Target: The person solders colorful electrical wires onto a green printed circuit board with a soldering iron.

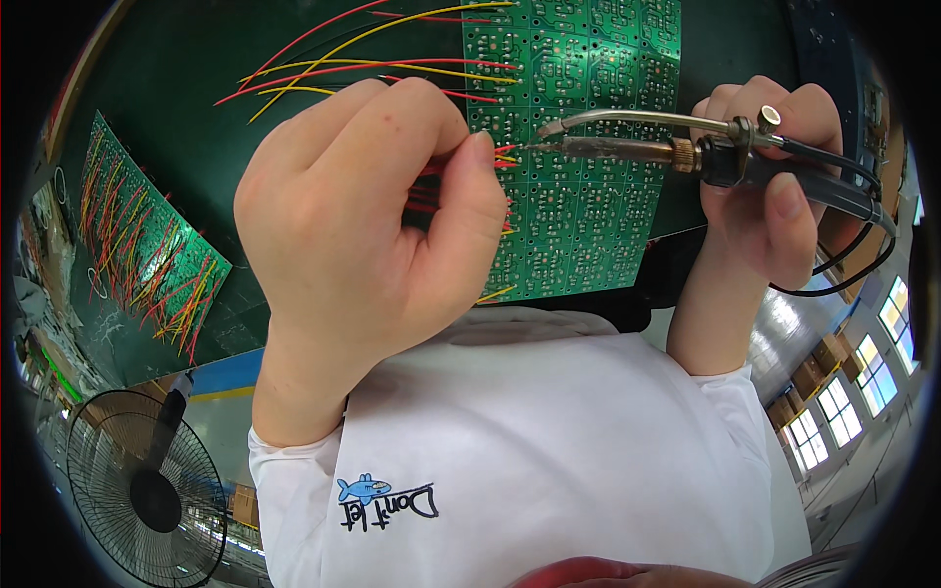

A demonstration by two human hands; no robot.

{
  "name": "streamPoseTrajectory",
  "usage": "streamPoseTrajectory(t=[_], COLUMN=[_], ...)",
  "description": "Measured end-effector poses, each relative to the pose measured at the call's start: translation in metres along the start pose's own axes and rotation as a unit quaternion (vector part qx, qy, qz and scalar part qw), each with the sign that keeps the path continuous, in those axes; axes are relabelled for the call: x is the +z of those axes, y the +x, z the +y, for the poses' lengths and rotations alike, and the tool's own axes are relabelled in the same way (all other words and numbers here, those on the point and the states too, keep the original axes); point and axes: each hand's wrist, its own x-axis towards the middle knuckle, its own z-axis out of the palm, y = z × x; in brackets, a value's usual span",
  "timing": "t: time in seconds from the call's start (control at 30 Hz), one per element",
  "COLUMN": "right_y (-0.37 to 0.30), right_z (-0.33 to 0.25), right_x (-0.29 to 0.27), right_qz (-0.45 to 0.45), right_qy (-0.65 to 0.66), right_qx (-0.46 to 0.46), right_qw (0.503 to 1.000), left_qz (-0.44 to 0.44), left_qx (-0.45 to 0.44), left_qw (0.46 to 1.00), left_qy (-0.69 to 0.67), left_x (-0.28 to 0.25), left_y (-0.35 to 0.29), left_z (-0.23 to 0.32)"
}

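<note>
In front of me lies a green panel of circuit boards (588, 206), dotted with solder joints. My left hand (353, 206) is closed in a pinch over its left edge, on what looks like a thin red wire (505, 149); the fingers hide most of it. My right hand (750, 230) grips a soldering iron (627, 150) by its dark handle. A curved metal solder-feed tube (637, 117) is clamped to the iron. Both tips point left, close to that wire's end at the panel. Red and yellow wires (392, 67) stick out from the panel's left edge, above my left hand.
A second green circuit panel (157, 245), covered in red and yellow wires, lies at the left on the dark green work surface (186, 69). Black cables (853, 245) trail from the iron at the right. A black fan (155, 500) stands at the lower left, beyond the table edge.
</note>
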Motion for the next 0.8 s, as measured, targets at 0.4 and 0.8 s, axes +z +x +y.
streamPoseTrajectory(t=[0.4, 0.8], right_y=[-0.0020, 0.0030], right_z=[-0.0042, 0.0008], right_x=[-0.0040, 0.0027], right_qz=[0.008, -0.002], right_qy=[0.033, -0.014], right_qx=[0.022, 0.013], right_qw=[0.999, 1.000], left_qz=[0.003, 0.003], left_qx=[0.000, 0.010], left_qw=[1.000, 1.000], left_qy=[-0.004, -0.002], left_x=[0.0017, -0.0004], left_y=[-0.0004, -0.0020], left_z=[0.0004, -0.0053])
